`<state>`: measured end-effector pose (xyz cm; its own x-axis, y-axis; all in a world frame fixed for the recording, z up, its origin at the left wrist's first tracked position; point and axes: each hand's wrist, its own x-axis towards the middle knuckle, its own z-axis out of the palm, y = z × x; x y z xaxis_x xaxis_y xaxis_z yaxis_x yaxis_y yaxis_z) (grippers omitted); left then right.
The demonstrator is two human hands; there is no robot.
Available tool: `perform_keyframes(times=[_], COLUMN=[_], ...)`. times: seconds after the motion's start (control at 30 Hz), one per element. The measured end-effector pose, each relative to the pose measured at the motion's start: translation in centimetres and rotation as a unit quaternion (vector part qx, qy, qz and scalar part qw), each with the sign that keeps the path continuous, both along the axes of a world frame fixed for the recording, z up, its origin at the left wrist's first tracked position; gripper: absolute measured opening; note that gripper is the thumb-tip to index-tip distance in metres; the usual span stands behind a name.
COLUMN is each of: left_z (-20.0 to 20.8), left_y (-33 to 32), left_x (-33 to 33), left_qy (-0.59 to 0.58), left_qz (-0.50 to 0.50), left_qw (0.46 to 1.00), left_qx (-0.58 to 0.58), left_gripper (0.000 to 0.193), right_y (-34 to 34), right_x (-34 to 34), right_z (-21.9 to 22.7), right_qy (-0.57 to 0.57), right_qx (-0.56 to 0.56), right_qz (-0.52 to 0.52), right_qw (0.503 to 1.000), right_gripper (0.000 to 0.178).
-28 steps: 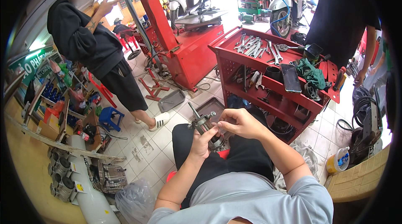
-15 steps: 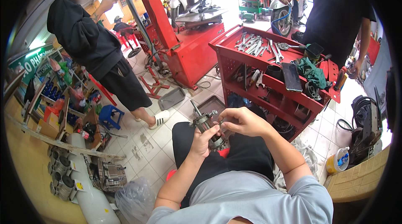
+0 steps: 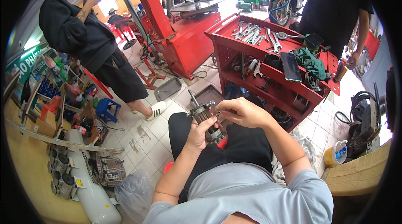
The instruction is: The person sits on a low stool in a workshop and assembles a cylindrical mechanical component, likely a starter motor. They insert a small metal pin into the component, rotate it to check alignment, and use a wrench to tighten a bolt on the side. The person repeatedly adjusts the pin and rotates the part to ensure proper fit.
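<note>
A seated worker's left hand (image 3: 198, 133) holds a cylindrical metal part (image 3: 202, 114) over the lap, just to the near left of a red tool cart (image 3: 271, 89), its grip closed around the body, with a slim shaft (image 3: 192, 98) pointing up and away. The right hand (image 3: 239, 111), between the part and the cart, has its fingertips bunched at the part's side; whether its grip pinches a small piece cannot be told. Wrenches (image 3: 253, 35) fill the cart's top tray, with a dark phone (image 3: 290, 67) and a green cloth (image 3: 310, 62) toward its right end. A co-worker (image 3: 331, 18) in black stands behind the cart's right side; a blue stool (image 3: 107, 109) sits well to its left.
</note>
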<state>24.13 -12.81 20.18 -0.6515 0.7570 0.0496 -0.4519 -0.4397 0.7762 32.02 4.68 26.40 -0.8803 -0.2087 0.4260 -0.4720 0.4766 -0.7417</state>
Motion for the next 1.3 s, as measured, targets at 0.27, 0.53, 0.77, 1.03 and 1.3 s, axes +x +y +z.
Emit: perform_keyframes(times=[0.27, 0.53, 0.77, 1.03, 1.3], left_z=[-0.5, 0.4, -0.6, -0.3, 0.5], left_y=[-0.2, -0.2, -0.4, -0.5, -0.6], left_x=[-0.2, 0.2, -0.3, -0.5, 0.0], left_qy=[0.055, 0.011, 0.043, 0.069, 0.079], left_qz=[0.020, 0.029, 0.014, 0.006, -0.007], left_qw=[0.997, 0.999, 0.999, 0.997, 0.997], left_qx=[-0.041, -0.016, -0.019, -0.037, -0.017], left_gripper=[0.023, 0.020, 0.030, 0.033, 0.032], right_y=[-0.3, -0.6, 0.0, 0.0, -0.3], right_x=[0.0, 0.6, 0.5, 0.4, 0.9], right_z=[-0.5, 0.9, 0.9, 0.6, 1.6], right_qy=[0.016, -0.045, -0.099, -0.017, -0.014], right_qx=[0.100, 0.048, -0.005, 0.007, 0.032], right_qz=[-0.080, -0.064, -0.016, -0.002, -0.029], right_qw=[0.992, 0.996, 0.995, 1.000, 0.999], right_gripper=[0.017, 0.016, 0.022, 0.020, 0.019])
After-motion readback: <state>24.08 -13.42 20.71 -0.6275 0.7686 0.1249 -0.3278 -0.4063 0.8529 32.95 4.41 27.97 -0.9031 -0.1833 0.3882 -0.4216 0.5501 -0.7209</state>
